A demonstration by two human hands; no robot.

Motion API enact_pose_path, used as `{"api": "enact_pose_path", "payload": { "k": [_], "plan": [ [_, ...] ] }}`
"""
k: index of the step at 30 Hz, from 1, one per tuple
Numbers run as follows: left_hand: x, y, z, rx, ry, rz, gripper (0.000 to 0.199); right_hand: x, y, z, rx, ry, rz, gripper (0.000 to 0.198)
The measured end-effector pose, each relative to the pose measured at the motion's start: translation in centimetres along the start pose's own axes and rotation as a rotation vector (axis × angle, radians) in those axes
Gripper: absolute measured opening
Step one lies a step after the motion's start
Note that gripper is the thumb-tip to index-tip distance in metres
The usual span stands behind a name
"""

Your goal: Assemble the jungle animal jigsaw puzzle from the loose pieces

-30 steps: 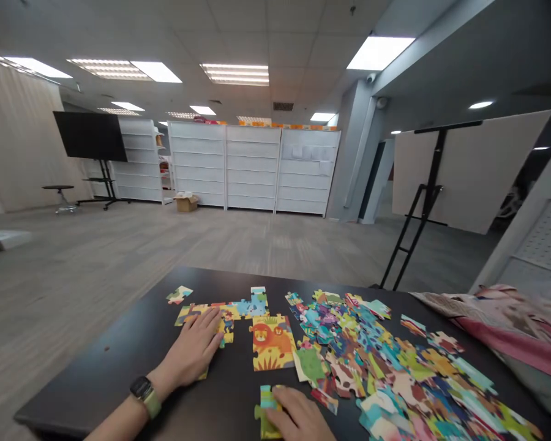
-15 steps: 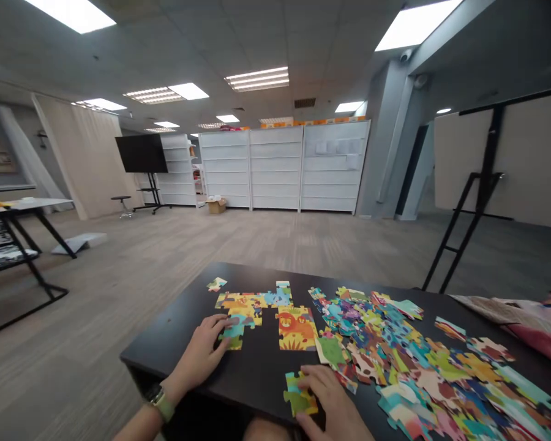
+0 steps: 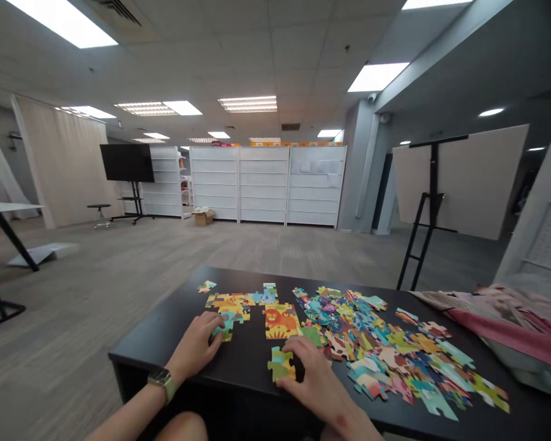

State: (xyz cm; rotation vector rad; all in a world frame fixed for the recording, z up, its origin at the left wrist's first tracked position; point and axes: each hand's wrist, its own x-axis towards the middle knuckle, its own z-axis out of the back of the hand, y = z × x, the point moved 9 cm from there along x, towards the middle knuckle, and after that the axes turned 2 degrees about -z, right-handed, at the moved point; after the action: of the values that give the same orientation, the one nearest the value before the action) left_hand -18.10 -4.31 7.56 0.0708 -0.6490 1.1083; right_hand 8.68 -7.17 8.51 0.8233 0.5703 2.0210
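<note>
My left hand [image 3: 197, 344] is curled at the left edge of the joined puzzle section, its fingertips and thumb on a teal-and-green puzzle piece [image 3: 228, 326]. That piece sits below joined yellow pieces [image 3: 229, 301] with animal pictures. My right hand [image 3: 310, 375] grips another teal-and-green puzzle piece [image 3: 281, 365] by its right side, thumb below and fingers above. This piece lies low over the tabletop, apart from the others; whether it touches the table I cannot tell. Just above it is a lion section [image 3: 281, 321] of joined pieces.
A large heap of loose puzzle pieces [image 3: 386, 343] spreads across the right of the black table [image 3: 160, 324]. One loose piece [image 3: 207, 286] lies near the far left edge. Folded cloth and a bag [image 3: 500, 324] rest at the right end. An easel board [image 3: 477, 184] stands beyond.
The view has tilted up and turned slightly right. My right hand has brought its piece a little farther up the table, nearer the lion section. My left hand stays at the same piece.
</note>
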Motion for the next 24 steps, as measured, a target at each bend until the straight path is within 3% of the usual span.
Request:
{"api": "enact_pose_path", "payload": {
  "k": [4,11,18,22,24],
  "plan": [
    [0.2,0.0,-0.3,-0.014,0.031,-0.006,0.017,3.5,0.1,-0.1,-0.007,0.013,0.055,0.037],
    [0.3,0.4,-0.7,-0.046,0.051,0.020,0.017,10.4,-1.4,-3.5,-0.044,0.075,0.113,0.047],
    [0.4,0.3,-0.6,-0.047,0.084,0.041,0.019,11.5,-1.8,-5.9,-0.081,0.122,0.140,0.049],
    [0.2,0.3,-1.2,-0.056,0.123,0.046,0.022,11.4,-1.3,-4.9,-0.100,0.140,0.188,0.049],
    [0.7,0.0,-1.6,-0.066,0.136,0.063,0.026,11.1,-1.5,-3.5,-0.111,0.132,0.215,0.037]
  ]
}}
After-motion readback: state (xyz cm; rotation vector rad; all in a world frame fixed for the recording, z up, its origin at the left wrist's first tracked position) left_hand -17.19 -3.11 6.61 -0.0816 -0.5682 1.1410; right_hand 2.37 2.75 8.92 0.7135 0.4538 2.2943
